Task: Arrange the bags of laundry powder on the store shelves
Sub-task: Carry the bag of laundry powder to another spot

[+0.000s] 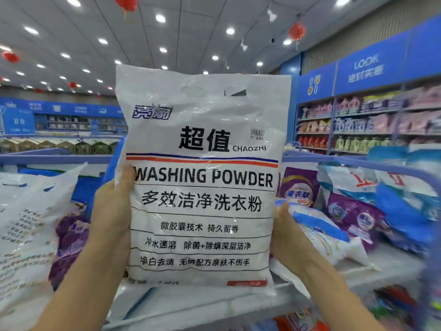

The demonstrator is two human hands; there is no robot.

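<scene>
**A big soft bag held up high**

The left hand (112, 209) and right hand (290, 235) both grip the sides of the white washing powder bag (202, 187). It is up in the air, above the shelf (393, 266). The bag looks heavy, floppy and slippery. Holding low on both sides seems safest.

Spotlit ceiling (148, 44), blue shelving (346, 111)

Red lanterns (297, 31) are hung from the ceiling at one and ten o'clock. Recessed ceiling lights (160, 18) are set in rows at twelve. A blue sign (366, 68) lettered LOOK is mounted at two o'clock.
</scene>
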